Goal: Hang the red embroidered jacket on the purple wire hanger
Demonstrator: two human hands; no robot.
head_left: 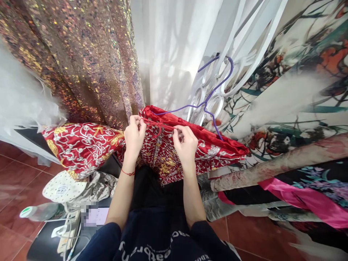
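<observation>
A red satin garment (89, 145) with gold and silver embroidery hangs on a purple wire hanger (209, 98) in front of me. My left hand (134, 136) pinches a thin red cord (159, 125) at the garment's neck. My right hand (185, 143) pinches the same cord a little to the right. Both hands have fingers closed on the cord. A red string bracelet circles my left wrist.
A sequinned brown fabric (81, 54) hangs at the back left, a white curtain (168, 54) in the middle. Floral printed garments (299, 90) and a pink satin piece (299, 197) lie at the right. A white cap (63, 186), a plastic bottle (40, 212) and cables sit lower left on red tiles.
</observation>
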